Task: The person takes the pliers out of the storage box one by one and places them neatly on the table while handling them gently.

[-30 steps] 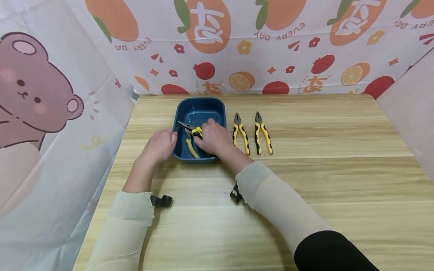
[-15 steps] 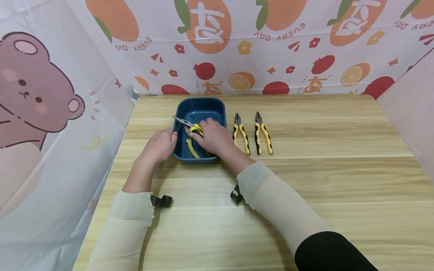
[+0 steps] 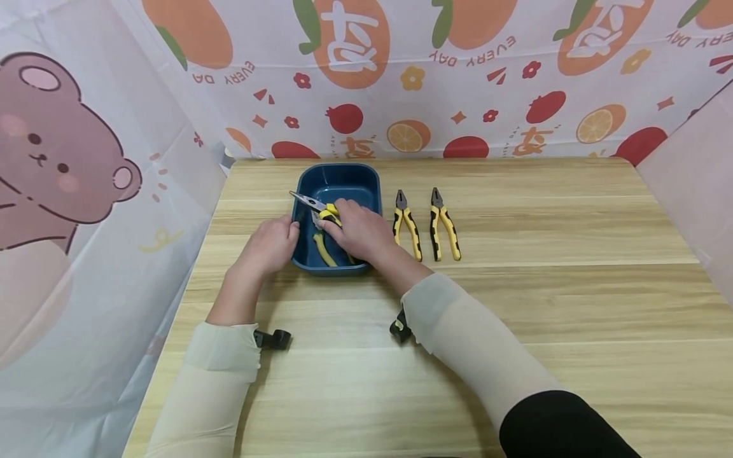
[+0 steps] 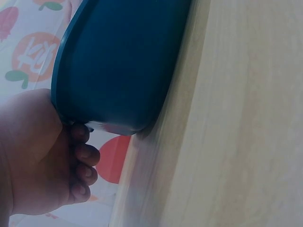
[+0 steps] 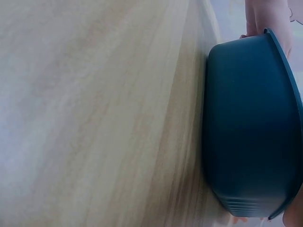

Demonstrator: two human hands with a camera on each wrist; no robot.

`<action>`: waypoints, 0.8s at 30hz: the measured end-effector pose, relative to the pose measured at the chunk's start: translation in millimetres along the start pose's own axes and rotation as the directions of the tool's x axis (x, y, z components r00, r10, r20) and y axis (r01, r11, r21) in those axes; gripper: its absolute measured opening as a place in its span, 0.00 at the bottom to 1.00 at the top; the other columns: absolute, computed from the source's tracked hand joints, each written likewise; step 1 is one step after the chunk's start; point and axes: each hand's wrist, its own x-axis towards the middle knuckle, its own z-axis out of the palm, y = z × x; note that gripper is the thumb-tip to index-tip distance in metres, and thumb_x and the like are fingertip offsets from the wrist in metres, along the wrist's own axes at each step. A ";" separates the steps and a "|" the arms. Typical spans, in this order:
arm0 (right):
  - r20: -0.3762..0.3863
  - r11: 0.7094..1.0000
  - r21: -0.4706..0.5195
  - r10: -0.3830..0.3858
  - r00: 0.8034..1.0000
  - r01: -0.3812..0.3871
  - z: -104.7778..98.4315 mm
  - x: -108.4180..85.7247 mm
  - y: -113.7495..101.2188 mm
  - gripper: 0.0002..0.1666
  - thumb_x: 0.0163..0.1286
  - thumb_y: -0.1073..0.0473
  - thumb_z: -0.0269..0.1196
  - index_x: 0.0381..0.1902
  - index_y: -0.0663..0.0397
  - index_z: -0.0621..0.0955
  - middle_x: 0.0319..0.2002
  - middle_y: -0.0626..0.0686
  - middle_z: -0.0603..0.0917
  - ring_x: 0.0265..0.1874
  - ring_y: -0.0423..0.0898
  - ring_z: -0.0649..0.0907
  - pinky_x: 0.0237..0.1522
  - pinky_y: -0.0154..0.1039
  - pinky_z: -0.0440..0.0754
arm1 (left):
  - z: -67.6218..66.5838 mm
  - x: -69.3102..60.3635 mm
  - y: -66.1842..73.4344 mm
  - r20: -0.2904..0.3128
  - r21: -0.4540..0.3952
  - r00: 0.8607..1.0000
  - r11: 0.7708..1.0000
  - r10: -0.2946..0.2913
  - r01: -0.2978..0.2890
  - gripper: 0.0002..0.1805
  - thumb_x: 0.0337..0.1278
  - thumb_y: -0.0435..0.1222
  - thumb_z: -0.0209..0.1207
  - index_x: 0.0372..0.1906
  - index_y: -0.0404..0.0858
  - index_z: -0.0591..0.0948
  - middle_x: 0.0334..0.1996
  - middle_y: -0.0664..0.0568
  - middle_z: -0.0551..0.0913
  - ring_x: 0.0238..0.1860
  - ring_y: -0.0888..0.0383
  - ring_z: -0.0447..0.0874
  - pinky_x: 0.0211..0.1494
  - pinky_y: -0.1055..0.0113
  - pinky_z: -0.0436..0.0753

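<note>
With twelve o'clock straight away from you and the blue tray [image 3: 338, 271] as the dial, your right hand [image 3: 363, 232] lies at four, pinching the long-nosed pliers [image 3: 315, 205] near the handles. Their nose has just shifted towards ten: a second ago its tip lay within the tray, and now it reaches past the rim in the head view, so the tool seems to be lifting clear of the tray floor. How your farther fingers wrap the handles you cannot tell from here. Your left hand [image 3: 269, 245] hasn't moved; it grips the rim at eight to nine, which should keep the tray steady. Another yellow-handled tool [image 3: 325, 249] lies inside, near half past six, partly covered. Outside at three, the nearer pliers [image 3: 402, 205] and the farther pliers [image 3: 438, 203] stay untouched on the table [image 3: 343, 381].
</note>
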 end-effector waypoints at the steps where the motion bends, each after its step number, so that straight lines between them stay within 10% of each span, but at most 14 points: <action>1: 0.003 1.000 0.004 0.001 1.000 -0.001 -0.1 0.0 -0.1 0.29 0.72 0.30 0.47 0.51 0.46 0.72 0.34 0.46 0.73 0.32 0.43 0.75 0.29 0.37 0.74 | -0.1 -0.1 0.0 0.001 -0.001 1.000 1.000 -0.001 0.001 0.21 0.78 0.43 0.34 0.43 0.33 0.75 0.33 0.40 0.76 0.41 0.43 0.73 0.45 0.51 0.73; 24: -0.049 0.998 0.061 -0.008 0.999 0.011 -1.7 -2.6 0.6 0.28 0.73 0.29 0.45 0.49 0.45 0.70 0.34 0.47 0.74 0.32 0.43 0.76 0.30 0.36 0.74 | -0.7 0.7 0.3 -0.003 0.010 1.000 1.000 -0.005 0.005 0.21 0.77 0.43 0.35 0.43 0.33 0.75 0.35 0.40 0.77 0.41 0.43 0.73 0.46 0.50 0.73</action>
